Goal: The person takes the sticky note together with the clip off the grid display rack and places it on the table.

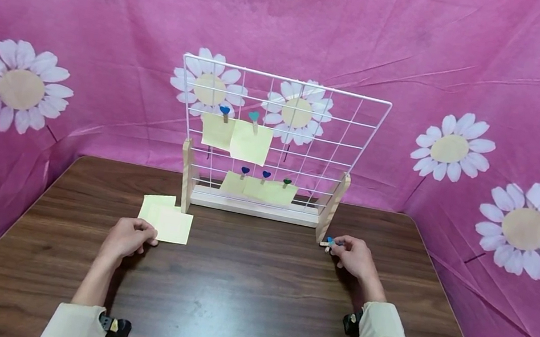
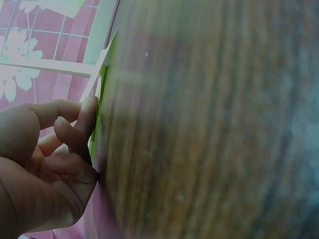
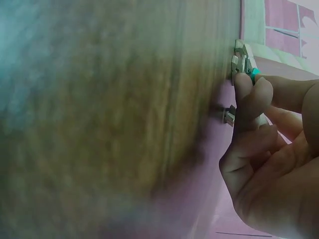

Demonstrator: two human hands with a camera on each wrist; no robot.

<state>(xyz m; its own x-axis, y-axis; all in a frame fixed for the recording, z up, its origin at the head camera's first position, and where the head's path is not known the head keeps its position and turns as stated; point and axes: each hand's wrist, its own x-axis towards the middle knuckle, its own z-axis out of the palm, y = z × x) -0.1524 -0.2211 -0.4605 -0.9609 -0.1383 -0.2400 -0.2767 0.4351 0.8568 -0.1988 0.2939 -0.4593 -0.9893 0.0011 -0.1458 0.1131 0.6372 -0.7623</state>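
Note:
My left hand (image 1: 129,238) pinches the near left edge of a pale yellow paper note (image 1: 176,228) between thumb and fingers. It overlaps other yellow notes (image 1: 157,203) on the table. In the left wrist view the held note (image 2: 103,64) is tipped up at its edge. At the right foot of the rack, my right hand (image 1: 355,256) pinches a mini clothespin (image 1: 329,240) with a blue heart. The right wrist view shows wooden clothespins (image 3: 242,60) at my fingertips, and another small clothespin (image 3: 229,115) beside the fingers, partly hidden by them.
A white wire grid rack (image 1: 288,79) with wooden feet (image 1: 187,177) stands at the back of the brown table (image 1: 244,280). Two notes (image 1: 251,144) hang on its upper part and three lower notes (image 1: 279,194) below, held by heart clothespins. A pink flowered cloth (image 1: 372,33) hangs behind.

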